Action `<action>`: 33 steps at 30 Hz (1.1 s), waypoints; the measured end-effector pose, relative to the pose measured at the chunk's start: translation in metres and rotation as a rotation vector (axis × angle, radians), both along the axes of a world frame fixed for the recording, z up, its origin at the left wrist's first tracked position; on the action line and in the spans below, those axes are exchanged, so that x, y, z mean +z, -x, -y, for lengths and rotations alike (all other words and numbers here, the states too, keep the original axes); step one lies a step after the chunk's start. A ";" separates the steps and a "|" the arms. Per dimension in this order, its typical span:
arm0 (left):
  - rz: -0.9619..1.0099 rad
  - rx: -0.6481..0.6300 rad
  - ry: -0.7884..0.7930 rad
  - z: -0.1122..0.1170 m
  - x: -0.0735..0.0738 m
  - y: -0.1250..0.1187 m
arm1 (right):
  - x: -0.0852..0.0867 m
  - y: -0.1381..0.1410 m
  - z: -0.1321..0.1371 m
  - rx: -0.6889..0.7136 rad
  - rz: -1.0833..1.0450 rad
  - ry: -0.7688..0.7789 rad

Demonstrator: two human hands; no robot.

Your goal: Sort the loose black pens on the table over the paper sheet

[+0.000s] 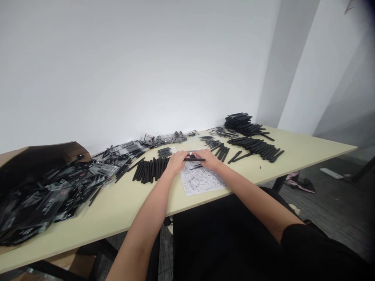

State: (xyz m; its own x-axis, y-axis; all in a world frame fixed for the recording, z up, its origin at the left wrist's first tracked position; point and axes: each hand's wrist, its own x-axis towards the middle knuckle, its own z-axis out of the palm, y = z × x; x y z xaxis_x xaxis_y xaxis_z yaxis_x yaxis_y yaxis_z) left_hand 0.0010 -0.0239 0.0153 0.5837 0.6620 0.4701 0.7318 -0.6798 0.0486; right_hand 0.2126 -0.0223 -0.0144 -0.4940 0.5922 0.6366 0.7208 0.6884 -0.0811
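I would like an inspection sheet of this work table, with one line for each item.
Surface: pale table, with printed paper sheet under the hands.
Job's things: black pens in loose rows and piles.
Clutter: plastic packets heaped at the table's left end, by a cardboard box.
Grippers: none; left hand and right hand both hold one black pen.
Cables: nothing seen.
Surroundings: white wall, grey floor.

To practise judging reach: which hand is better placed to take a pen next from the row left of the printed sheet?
Left, probably: the left hand sits beside the row of black pens, while the right hand is farther away, at the printed sheet's top edge.
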 end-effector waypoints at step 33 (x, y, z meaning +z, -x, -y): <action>-0.046 -0.008 0.019 0.005 0.002 -0.005 | 0.011 0.001 0.005 0.090 -0.047 0.037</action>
State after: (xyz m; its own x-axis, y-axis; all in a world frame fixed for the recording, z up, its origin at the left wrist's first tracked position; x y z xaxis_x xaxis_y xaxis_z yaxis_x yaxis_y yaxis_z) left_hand 0.0062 -0.0284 0.0177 0.6096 0.6658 0.4303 0.7280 -0.6849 0.0284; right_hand 0.2111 -0.0277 -0.0037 -0.5166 0.5705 0.6385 0.6511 0.7460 -0.1398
